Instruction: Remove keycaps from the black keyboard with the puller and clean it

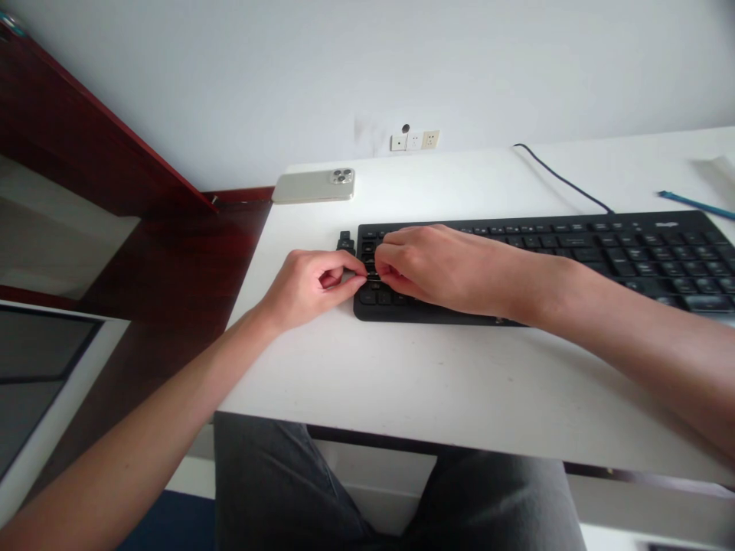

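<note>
A black keyboard [579, 243] lies on the white desk. Over its left end, my left hand [313, 282] has thumb and forefinger pinched together at the keys. My right hand [428, 264] is closed just beside it, its curled fingertips pointing down at the same keys. Between the two sets of fingertips shows a small thin piece with a shiny edge [373, 277]; its kind is too small to tell, and the fingers hide part of it. Small black pieces [345, 242] that look like loose keycaps lie against the keyboard's left edge, behind my left hand.
Behind the hands, a phone [304, 187] lies camera side up at the desk's far left corner. The keyboard's cable [566, 180] runs toward the wall. A blue pen-like stick [697, 205] lies at the far right. Wall sockets [414, 141] sit just above the white desk [436, 383].
</note>
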Available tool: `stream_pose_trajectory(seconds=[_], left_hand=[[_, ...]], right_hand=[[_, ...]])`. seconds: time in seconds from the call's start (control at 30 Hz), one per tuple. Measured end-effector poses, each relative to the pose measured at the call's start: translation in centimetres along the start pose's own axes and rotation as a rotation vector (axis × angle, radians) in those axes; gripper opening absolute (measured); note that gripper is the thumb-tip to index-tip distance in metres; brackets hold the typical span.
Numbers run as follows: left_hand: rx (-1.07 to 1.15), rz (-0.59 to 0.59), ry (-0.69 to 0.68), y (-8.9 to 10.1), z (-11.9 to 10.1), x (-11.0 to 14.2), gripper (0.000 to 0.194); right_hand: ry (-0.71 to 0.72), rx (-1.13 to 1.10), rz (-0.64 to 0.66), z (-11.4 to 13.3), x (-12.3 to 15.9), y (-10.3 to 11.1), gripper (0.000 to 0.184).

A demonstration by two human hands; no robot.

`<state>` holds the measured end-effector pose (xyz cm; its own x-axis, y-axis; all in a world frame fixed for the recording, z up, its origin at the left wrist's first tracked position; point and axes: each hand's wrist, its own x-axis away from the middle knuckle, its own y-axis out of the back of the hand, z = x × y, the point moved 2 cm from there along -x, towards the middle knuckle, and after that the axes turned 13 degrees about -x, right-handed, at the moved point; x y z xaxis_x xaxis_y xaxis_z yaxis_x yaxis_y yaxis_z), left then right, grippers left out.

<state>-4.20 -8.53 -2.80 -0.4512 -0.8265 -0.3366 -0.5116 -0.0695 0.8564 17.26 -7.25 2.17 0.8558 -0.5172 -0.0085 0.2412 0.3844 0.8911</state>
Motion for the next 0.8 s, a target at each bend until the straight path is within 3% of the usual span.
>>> stream_pose_trajectory(seconds=[0.8], left_hand=[[0.029, 0.035, 0.001, -0.05, -0.32, 0.00, 0.013]], right_hand=[[0.024, 0.099, -0.040, -0.03, 0.15, -0.53, 0.029]])
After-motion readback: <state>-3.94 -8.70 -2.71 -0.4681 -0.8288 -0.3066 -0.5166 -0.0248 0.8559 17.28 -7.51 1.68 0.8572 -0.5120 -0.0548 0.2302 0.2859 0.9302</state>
